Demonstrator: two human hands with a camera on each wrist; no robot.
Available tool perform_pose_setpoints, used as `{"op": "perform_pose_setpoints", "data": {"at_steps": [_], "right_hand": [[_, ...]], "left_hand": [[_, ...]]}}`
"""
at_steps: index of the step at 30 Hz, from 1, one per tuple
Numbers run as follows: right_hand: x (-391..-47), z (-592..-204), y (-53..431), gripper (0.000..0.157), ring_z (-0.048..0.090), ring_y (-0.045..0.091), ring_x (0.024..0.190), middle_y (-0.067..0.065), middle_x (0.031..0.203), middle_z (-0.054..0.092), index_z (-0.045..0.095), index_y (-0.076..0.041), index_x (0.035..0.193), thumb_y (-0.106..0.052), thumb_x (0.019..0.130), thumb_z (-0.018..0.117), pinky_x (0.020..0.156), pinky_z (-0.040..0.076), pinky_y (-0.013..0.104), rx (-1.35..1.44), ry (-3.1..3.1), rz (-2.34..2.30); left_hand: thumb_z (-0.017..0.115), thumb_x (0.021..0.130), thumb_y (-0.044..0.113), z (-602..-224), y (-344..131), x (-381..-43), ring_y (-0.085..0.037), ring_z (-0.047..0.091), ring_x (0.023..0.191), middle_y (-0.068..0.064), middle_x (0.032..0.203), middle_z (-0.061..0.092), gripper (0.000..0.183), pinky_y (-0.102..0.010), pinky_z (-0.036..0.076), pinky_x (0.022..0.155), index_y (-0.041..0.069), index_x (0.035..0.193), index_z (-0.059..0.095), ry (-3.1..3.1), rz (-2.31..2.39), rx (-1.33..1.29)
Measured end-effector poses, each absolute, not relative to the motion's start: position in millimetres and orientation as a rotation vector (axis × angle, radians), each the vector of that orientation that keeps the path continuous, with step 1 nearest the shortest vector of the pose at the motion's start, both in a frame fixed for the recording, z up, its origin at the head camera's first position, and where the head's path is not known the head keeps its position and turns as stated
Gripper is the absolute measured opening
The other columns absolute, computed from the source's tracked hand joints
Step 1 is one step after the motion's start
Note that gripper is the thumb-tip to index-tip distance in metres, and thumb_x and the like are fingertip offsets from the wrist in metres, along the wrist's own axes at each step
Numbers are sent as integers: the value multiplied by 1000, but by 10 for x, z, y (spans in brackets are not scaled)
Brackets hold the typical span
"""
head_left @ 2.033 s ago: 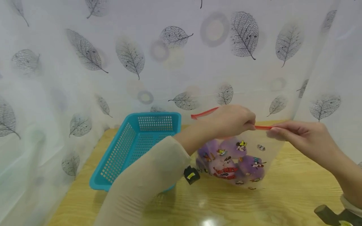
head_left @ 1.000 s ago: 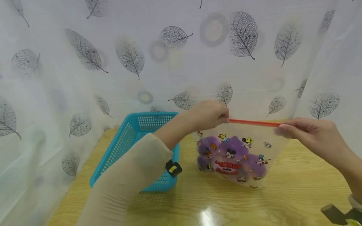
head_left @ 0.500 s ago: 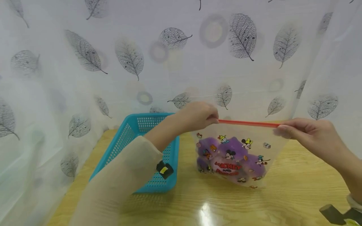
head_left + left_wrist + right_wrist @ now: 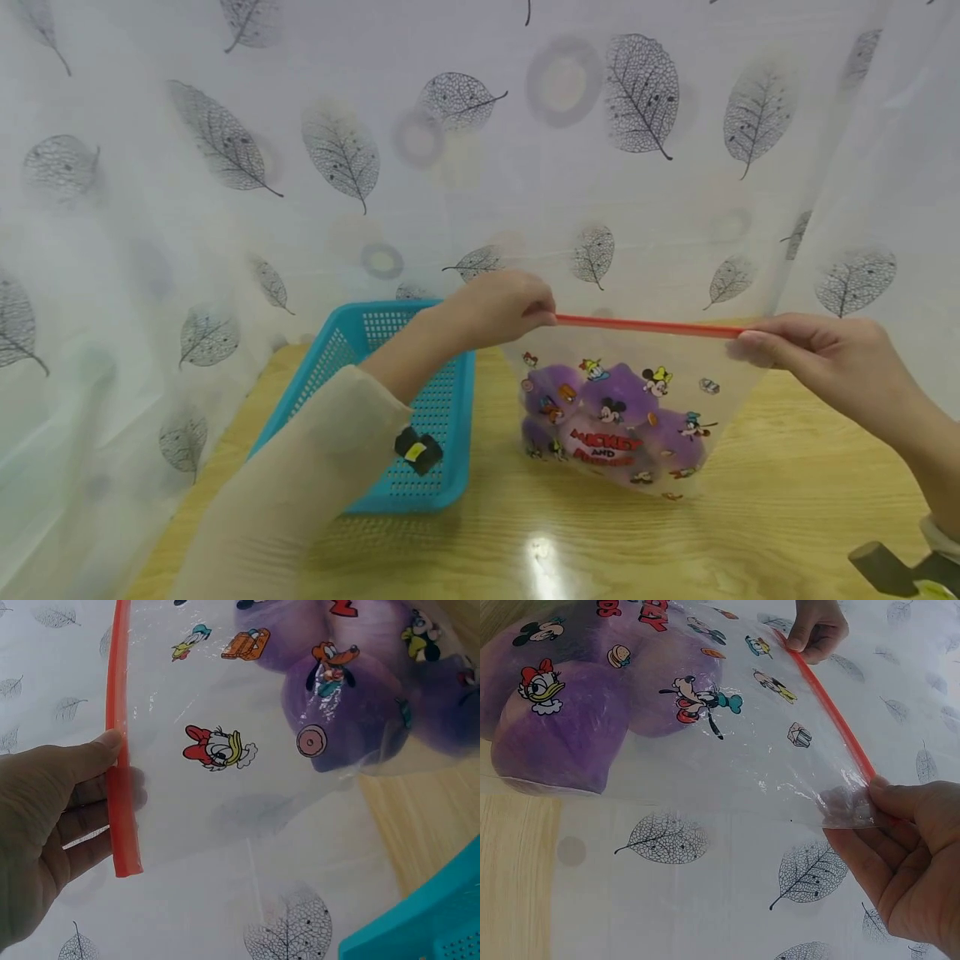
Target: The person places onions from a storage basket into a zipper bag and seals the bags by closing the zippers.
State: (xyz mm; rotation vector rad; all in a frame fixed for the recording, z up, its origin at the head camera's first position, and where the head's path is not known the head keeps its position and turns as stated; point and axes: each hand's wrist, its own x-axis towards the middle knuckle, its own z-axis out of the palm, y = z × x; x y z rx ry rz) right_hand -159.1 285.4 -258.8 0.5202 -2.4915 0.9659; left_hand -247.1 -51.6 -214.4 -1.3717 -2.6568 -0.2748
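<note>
A clear zip bag [image 4: 720, 417] printed with cartoon characters stands on the table, its red zip strip [image 4: 645, 325] stretched level along the top. Inside are several rounded purple objects [image 4: 337, 712]; their kind is blurred by the plastic. My left hand [image 4: 513, 304] pinches the strip near its left end, thumb in front and fingers behind, as the left wrist view shows. At the other end of the strip, the right hand [image 4: 825, 350] pinches the corner between thumb and fingers. Between the hands the strip looks straight and pressed together.
A blue-green plastic basket [image 4: 457, 450] with perforated walls stands left of the bag, partly behind my left forearm. Both rest on a wood-grain table [image 4: 600, 550]. A pale curtain [image 4: 480, 200] with leaf prints hangs behind and at the sides.
My left hand has slid leftward along the red strip, from close beside the right hand to the bag's left end. More of the strip now shows pressed flat. The right hand stays at its corner.
</note>
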Motion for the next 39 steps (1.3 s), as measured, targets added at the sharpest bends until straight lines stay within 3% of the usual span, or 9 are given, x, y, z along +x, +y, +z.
{"op": "perform_pose_setpoints", "data": {"at_steps": [17, 39], "right_hand": [[-1615, -2610, 2896, 13, 62, -13, 76, -27, 88, 67, 69, 0, 99, 0, 90, 59, 65, 48, 4, 552, -2509, 958], [-1629, -2607, 2916, 13, 62, -14, 76, -27, 88, 67, 69, -2, 99, 0, 90, 59, 65, 47, 4, 544, -2514, 934]], "left_hand": [[59, 94, 21, -2208, -792, -2509, -12, 62, 81, -1, 91, 68, 16, -24, 51, 73, 9, 96, 70, -2666, -322, -1297], [60, 94, 21, -2296, -996, -2512, -14, 66, 90, -2, 95, 70, 16, -28, 53, 81, 9, 99, 68, -2572, -333, -1309]]}}
